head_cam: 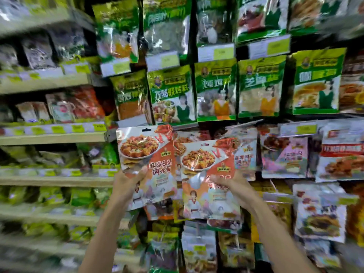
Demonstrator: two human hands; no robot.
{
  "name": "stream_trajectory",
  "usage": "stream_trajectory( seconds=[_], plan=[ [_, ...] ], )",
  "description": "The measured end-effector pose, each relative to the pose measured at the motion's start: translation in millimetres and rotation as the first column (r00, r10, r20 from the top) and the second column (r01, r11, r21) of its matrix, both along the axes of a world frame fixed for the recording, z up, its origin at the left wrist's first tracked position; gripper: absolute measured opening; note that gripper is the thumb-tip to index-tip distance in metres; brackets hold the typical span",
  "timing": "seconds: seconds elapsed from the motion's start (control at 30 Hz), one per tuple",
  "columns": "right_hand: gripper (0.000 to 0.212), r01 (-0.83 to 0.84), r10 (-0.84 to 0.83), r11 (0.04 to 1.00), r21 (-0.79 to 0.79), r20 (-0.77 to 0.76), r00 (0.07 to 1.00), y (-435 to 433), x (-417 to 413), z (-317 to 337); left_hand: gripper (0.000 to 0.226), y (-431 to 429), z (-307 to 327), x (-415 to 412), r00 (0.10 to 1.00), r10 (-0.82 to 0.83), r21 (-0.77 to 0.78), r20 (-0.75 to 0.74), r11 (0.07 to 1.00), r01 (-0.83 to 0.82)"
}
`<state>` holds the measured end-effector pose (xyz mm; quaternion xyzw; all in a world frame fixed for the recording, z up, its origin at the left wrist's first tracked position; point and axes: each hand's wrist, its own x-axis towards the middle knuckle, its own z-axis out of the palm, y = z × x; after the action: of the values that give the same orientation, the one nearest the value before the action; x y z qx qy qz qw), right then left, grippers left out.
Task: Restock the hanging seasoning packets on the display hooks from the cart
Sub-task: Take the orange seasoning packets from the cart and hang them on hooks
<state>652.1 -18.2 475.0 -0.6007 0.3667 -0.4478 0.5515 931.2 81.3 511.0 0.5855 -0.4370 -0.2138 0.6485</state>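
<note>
My left hand (126, 184) grips an orange-and-white mapo tofu seasoning packet (146, 154) by its lower left side and holds it up in front of the display. Its hang hole at the top is free of any hook. My right hand (234, 188) grips a second packet of the same kind (206, 168) slightly lower and to the right. Both packets sit in front of a row of similar hanging packets (244, 146). The hooks themselves are hidden behind the packets. The cart is out of view.
Green seasoning packets (216, 89) hang in rows above, with yellow price tags (216, 52) between rows. More packets (321, 217) hang to the right and below. Shelves with bagged goods (57, 138) run along the left.
</note>
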Motion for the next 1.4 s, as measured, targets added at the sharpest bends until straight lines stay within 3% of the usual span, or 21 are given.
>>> stream_trajectory(
  seconds=[0.1,0.23,0.3,0.43,0.6,0.87,0.97,1.03,1.13,1.2,1.3,1.4],
  plan=[
    [0.054,0.003,-0.002,0.999,0.035,-0.025,1.0,-19,32,0,0.021,-12,1,29,0.999,-0.023,-0.019,-0.039,1.0,0.022],
    [0.018,0.062,-0.06,0.997,0.055,-0.035,0.998,-42,61,9,0.022,-28,-3,48,0.998,-0.059,0.001,-0.024,0.998,0.059],
    [0.015,0.082,-0.079,0.994,0.07,-0.052,0.996,-53,72,17,0.02,-34,-5,50,0.997,-0.072,0.004,0.034,0.997,0.072],
    [0.024,0.095,-0.088,0.991,0.098,-0.073,0.993,-69,84,27,0.018,-44,-8,52,0.994,-0.097,-0.025,0.046,0.995,0.098],
    [0.013,0.107,-0.099,0.985,0.133,-0.061,0.993,-80,86,21,0.015,-53,-11,53,0.991,-0.124,-0.012,0.046,0.992,0.125],
    [0.039,0.123,-0.114,0.971,0.206,-0.053,0.992,-89,82,4,0.018,-63,-20,58,0.984,-0.175,-0.007,-0.038,0.985,0.175],
    [0.04,0.205,-0.2,0.97,0.134,-0.05,0.979,-82,80,-7,0.019,-61,-26,55,0.979,-0.194,-0.002,-0.066,0.981,0.194],
    [0.039,0.349,-0.348,0.937,-0.01,-0.104,0.932,-71,81,-13,0.019,-61,-30,52,0.973,-0.208,0.002,-0.1,0.978,0.21],
    [0.024,0.557,-0.592,0.761,-0.334,-0.006,0.806,-47,83,-20,0.027,-64,-34,44,0.967,-0.229,0.013,-0.109,0.973,0.232],
    [0.02,0.507,-0.533,0.763,-0.401,0.053,0.845,-32,86,-16,0.031,-67,-36,36,0.96,-0.262,0.021,-0.096,0.964,0.265],
    [0.038,0.237,-0.238,0.933,-0.272,0.028,0.971,-19,97,-1,0.049,-74,-37,20,0.951,-0.295,0.054,-0.088,0.952,0.301],
    [0.05,0.132,-0.122,0.98,-0.148,0.078,0.989,-23,101,1,0.054,-83,-36,-1,0.939,-0.342,0.06,-0.036,0.937,0.344]
  ],
)
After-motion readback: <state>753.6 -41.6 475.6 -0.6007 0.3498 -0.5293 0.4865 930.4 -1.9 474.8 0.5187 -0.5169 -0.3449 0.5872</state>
